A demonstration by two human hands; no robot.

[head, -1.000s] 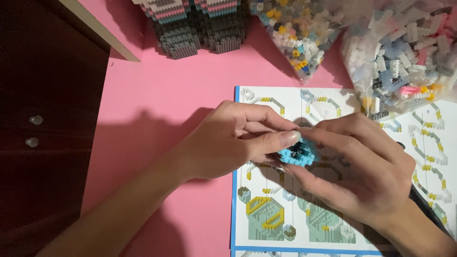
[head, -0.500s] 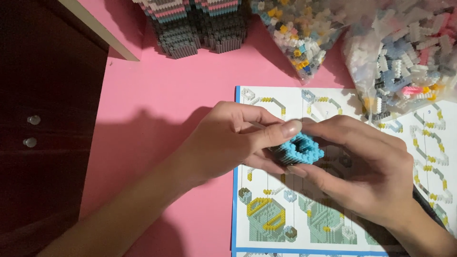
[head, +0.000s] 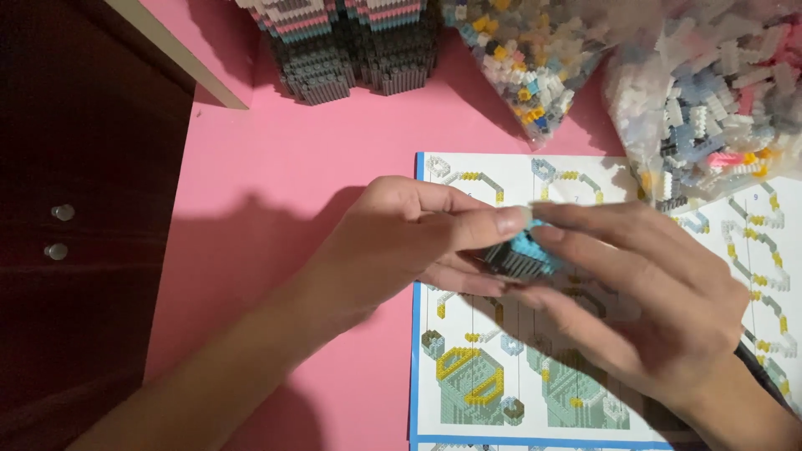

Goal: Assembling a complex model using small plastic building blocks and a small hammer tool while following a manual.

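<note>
Blue-and-grey micro-brick piece pinched between left hand and right hand, both closed on it, above instruction sheet. Probably mid-assembly, pressing bricks together; next calls for steady, aligned pressure. Open pink tabletop left; brick bags crowding far right.

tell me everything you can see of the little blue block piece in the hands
The small brick assembly is light blue on top with dark grey ribbed rows below, apparently plastic micro-bricks. It is pinched between the left hand and right hand, held above the instruction sheet. Fingers cover most of it and it is blurred.
</note>
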